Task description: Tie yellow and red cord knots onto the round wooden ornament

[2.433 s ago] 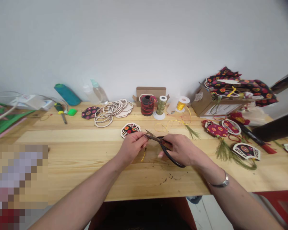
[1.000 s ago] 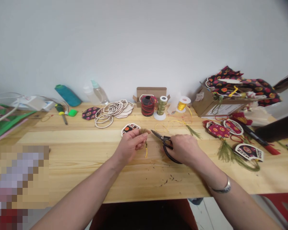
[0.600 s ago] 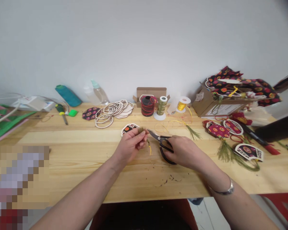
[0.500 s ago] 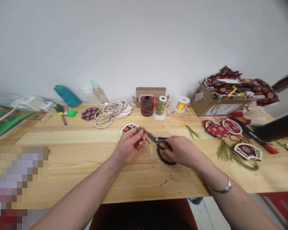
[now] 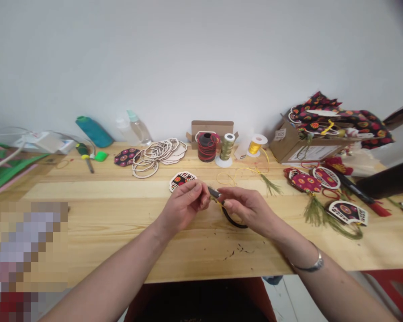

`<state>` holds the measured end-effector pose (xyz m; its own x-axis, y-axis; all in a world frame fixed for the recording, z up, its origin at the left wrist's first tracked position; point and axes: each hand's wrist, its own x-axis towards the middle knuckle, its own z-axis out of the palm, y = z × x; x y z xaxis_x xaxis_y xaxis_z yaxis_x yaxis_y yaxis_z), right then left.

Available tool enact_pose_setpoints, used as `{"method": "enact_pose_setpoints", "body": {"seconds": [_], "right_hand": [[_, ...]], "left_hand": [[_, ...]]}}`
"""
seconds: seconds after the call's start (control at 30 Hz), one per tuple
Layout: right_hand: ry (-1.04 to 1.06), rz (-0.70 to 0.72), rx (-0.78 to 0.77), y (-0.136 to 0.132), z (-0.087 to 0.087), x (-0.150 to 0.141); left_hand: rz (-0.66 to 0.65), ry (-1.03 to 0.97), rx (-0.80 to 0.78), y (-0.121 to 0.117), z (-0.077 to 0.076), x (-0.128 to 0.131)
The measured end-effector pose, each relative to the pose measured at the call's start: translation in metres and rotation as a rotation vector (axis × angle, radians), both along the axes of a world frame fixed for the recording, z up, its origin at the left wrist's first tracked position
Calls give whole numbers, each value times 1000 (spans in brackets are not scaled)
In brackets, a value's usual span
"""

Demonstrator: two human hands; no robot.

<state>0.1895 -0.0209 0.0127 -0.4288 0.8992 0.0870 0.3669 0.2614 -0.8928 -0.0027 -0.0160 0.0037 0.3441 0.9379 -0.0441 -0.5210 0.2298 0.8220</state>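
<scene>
**Our right fingers close in on the tassel**

Half a second ago our scissors (image 5: 214, 192) pointed at an olive tuft above our left fingers; now that tuft is out of sight. Our right hand (image 5: 248, 205) has turned, thumb and forefinger reaching left to the yellow-tied tassel (image 5: 220, 204), while the scissors hang in the same grip. We judge that cutting has paused for handling the threads.

Our left hand (image 5: 184, 205) pinches the mostly hidden tassel between pressed fingers; we cannot tell whether the right fingertips pinch its yellow end too. It sits above the worktop (image 5: 121, 241), just right of the patterned plaque (image 5: 182, 181). Dark snippets (image 5: 241, 247) lie on the near side.
</scene>
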Motion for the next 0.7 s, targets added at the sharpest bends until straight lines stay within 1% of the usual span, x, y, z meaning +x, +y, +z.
{"method": "enact_pose_setpoints", "body": {"seconds": [0.1, 0.17, 0.23, 0.37, 0.43, 0.47, 0.53, 0.6, 0.63, 0.67, 0.7], "right_hand": [[106, 38, -164, -1, -2, -3], [97, 16, -209, 1, -2, -3], [78, -9, -178, 3, -1, -1], [47, -51, -47, 7, 4, 6], [32, -67, -21, 8, 6, 9], [26, -74, -18, 8, 7, 10], [13, -82, -22, 9, 9, 12], [-12, -68, -21, 9, 10, 13], [-25, -51, -11, 8, 10, 13], [-39, -30, 4, 8, 10, 13], [-52, -9, 24, 7, 10, 12]], "left_hand": [[-45, 27, 25, -3, 0, 1], [-51, 27, 30, -3, 0, 0], [-48, 32, 33, -3, 0, -1], [-18, 95, -10, -2, 1, -3], [48, 181, -45, 0, 0, -4], [116, 247, -47, 1, -1, -4], [300, 423, 36, 2, -2, -4], [464, 602, 218, 2, -1, -3], [497, 671, 319, 0, -1, -2], [491, 718, 407, -1, 0, -1], [450, 744, 474, -3, 1, 0]]}}
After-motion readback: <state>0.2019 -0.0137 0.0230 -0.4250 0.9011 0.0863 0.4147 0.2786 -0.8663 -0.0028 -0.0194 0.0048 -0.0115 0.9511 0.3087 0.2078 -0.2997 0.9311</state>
